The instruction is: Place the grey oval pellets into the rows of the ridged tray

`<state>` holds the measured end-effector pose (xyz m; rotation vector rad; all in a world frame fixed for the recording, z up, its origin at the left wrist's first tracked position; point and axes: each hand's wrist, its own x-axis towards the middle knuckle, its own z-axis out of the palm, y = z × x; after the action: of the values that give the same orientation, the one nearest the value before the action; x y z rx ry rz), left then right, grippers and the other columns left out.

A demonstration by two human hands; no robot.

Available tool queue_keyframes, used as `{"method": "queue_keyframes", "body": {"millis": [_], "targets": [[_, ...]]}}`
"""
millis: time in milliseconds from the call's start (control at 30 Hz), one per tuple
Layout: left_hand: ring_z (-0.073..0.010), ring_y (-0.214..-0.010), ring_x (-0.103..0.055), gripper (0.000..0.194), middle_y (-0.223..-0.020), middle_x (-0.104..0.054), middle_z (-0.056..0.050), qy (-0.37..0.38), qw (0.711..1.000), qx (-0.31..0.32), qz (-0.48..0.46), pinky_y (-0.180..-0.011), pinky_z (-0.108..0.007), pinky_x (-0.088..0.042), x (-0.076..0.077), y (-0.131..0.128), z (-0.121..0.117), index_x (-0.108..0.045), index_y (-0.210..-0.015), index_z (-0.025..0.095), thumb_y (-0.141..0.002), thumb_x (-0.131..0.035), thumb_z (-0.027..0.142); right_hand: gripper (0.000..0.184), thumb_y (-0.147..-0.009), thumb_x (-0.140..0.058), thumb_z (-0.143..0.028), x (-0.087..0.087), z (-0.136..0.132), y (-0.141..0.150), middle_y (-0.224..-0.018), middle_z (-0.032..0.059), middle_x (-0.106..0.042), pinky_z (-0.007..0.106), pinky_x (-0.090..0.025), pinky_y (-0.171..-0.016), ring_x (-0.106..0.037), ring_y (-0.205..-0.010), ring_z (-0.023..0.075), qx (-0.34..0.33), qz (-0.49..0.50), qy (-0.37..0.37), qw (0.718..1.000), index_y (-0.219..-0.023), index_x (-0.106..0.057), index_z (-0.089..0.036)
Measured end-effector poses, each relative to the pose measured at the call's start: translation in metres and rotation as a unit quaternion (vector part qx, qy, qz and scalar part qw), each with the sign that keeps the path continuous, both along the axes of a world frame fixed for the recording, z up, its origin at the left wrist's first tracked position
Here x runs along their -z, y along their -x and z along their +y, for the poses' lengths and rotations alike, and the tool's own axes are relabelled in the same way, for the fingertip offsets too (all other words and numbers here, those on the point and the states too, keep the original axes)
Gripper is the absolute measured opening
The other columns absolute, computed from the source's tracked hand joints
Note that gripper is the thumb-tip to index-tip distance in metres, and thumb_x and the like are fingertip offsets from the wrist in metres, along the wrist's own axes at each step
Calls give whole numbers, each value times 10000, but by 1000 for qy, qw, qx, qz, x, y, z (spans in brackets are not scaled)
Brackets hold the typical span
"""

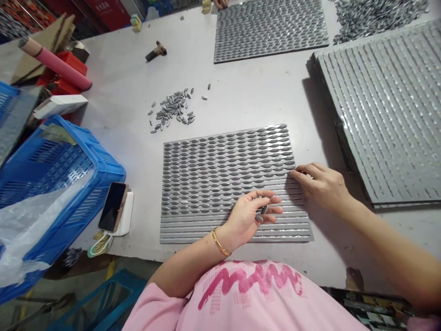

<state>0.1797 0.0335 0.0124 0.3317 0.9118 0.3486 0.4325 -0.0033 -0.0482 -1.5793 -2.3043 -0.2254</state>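
The left hand (244, 218) lies palm up over the lower part of a grooved grey sheet (227, 184), its fingers loosely curled and holding a few grey oval pieces (262, 210). The right hand (322, 184) is narrow, its fingers close together, and its fingertips (295, 172) touch the sheet's right side, just where the seated rows meet the bare grooves.

Rows of oval pieces fill the upper part of the sheet, running away from both hands. The bare grooves lie under and just beyond the hands, toward the wearer's pink T-shirt (248, 294). The work in hand appears to be seating pieces row by row, with the lowest filled row as the working edge. Those bare grooves are the open places closest to the held pieces.

A loose heap of the same pieces (172, 110) lies on the worktop (117, 78) ahead of the left hand. Farther right of the right hand sits a second ridged grey panel (382, 110). A blue plastic crate (62, 184) stands well left of the left hand.
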Motion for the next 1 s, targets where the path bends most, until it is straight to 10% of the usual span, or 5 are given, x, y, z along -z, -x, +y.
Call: {"method": "queue_keyframes", "body": {"millis": [433, 567, 800, 1000], "targets": [[-233, -795, -746, 255, -1056, -723, -168, 45, 998, -33, -2, -677, -327, -594, -5, -2, 2, -614, -1101, 124, -906, -575, 283, 251, -902, -557, -104, -9, 1, 1, -1000, 67, -727, 334, -489, -705, -640, -853, 209, 4, -7, 7, 1000, -1093, -691, -195], [-222, -780, -740, 341, -1034, -716, -156, 41, 999, -30, -13, -674, -336, -606, -3, -3, 0, -620, -1124, 128, -970, -502, 409, 270, -916, -611, -186, -33, 0, 28, -1031, 75, -716, 349, -523, -760, -647, -880, 214, 7, 133, 30, 991, -1177, -674, -215], [-167, -776, -690, 369, -977, -669, -94, -5, 999, -27, -20, -715, -351, -630, -3, -4, -2, -693, -1074, 148, -960, -537, 462, 181, -943, -607, -318, -51, 2, 72, -965, 63, -724, 333, -576, -734, -678, -860, 192, -38, 440, 249, 862, -1040, -748, -259], [-125, -706, -671, 214, -926, -669, -73, -29, 1000, -9, -1, -664, -263, -586, 1, -1, 0, -653, -932, 135, -840, -716, 317, 200, -797, -793, -395, -35, -3, 70, -820, 24, -747, 298, -581, -689, -701, -748, 177, 118, 676, 339, 643, -899, -754, -227]]}}
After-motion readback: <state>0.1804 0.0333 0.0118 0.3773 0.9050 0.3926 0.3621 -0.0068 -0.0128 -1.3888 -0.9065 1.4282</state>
